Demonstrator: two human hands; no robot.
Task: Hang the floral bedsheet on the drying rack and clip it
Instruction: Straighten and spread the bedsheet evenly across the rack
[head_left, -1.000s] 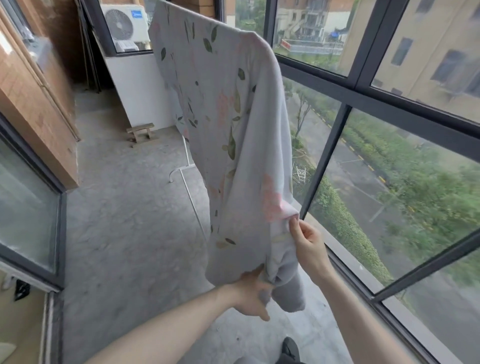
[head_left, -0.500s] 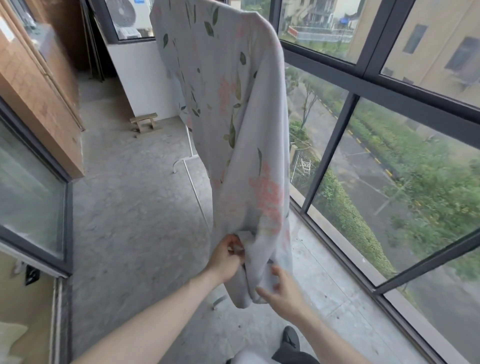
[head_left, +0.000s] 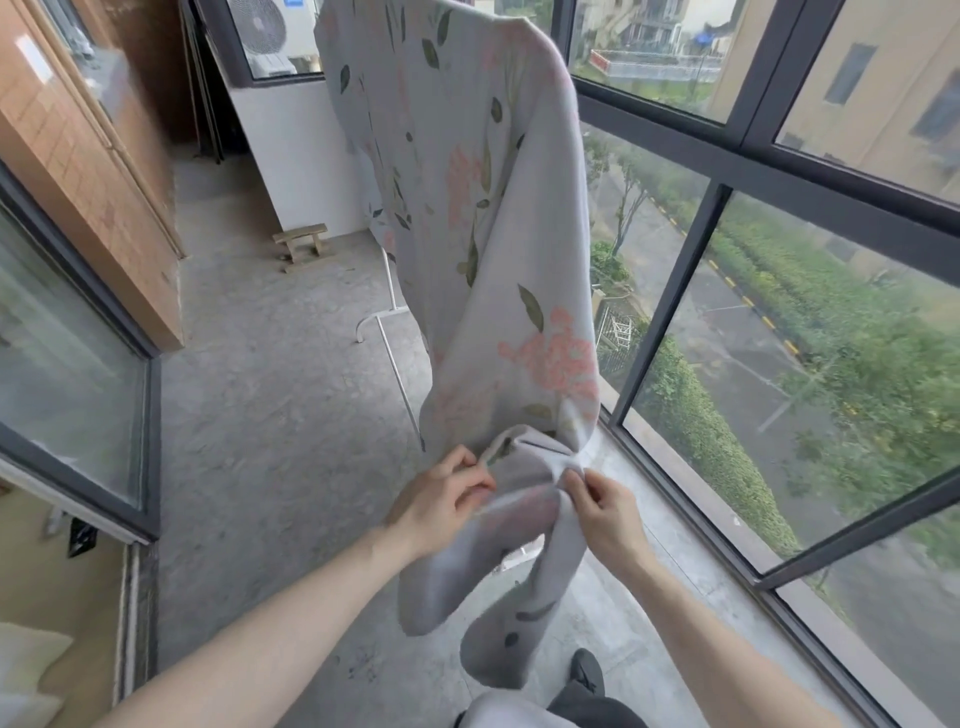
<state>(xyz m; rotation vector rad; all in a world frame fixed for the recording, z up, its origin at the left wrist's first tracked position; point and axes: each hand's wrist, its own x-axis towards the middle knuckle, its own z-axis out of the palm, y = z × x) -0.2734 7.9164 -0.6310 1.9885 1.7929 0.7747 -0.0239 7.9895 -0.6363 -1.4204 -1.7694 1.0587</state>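
The floral bedsheet (head_left: 483, 218), pale grey with pink blooms and green leaves, hangs from the top of the frame down in front of me. Its upper support is hidden under the cloth. Of the white drying rack (head_left: 387, 312) only the foot and a slanted leg show on the floor behind the sheet. My left hand (head_left: 441, 501) pinches the sheet's lower edge on the left. My right hand (head_left: 602, 512) pinches the same bunched edge a little to the right. Loose ends of cloth droop below both hands. No clip is in view.
Large dark-framed windows (head_left: 737, 156) run along the right, close to the sheet. A small wooden stool (head_left: 301, 241) stands by the white back wall. A glass sliding door (head_left: 67, 353) lines the left. My dark shoe (head_left: 587, 670) is on the concrete floor beneath the sheet.
My right hand has come up from below the hem and taken hold of the edge beside my left hand. The lower cloth has been gathered and now droops in two folds.
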